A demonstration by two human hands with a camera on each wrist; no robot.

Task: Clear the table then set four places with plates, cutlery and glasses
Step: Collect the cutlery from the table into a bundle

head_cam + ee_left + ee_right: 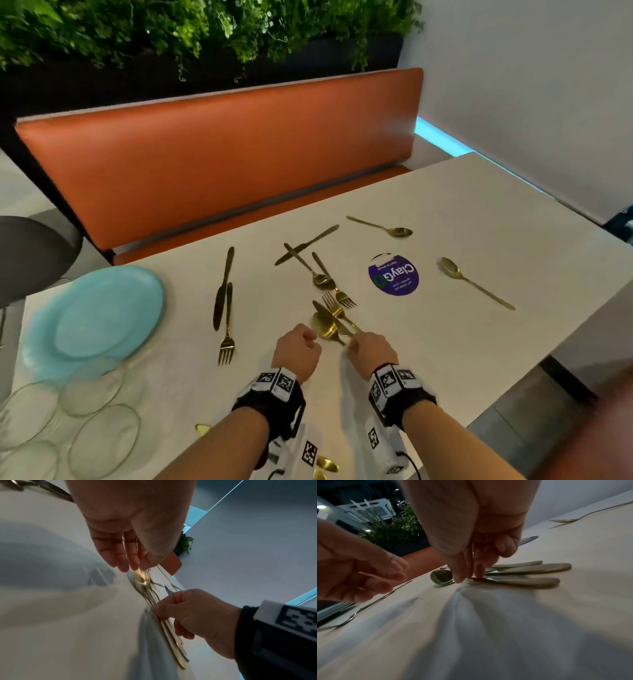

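Near the front middle of the white table (pixel 479 212) lies a gold spoon, knife and fork bundle (pixel 323 327). My right hand (pixel 352 344) pinches the bundle's handles against the tabletop. The right wrist view shows its fingertips (pixel 462 578) on one handle, with the other handle ends (pixel 530 568) fanned out behind. My left hand (pixel 313 339) hovers loosely curled just left of the spoon bowl (pixel 140 581) and holds nothing. More gold cutlery is scattered farther back: a knife and fork pair (pixel 224 291), a crossed cluster (pixel 318 274), and two single spoons (pixel 387 229) (pixel 472 282).
Stacked light blue plates (pixel 102 315) sit at the table's left, with several clear glasses (pixel 102 438) in front of them. A round purple sticker (pixel 394 275) is on the tabletop. An orange bench (pixel 222 164) runs along the far edge, under plants.
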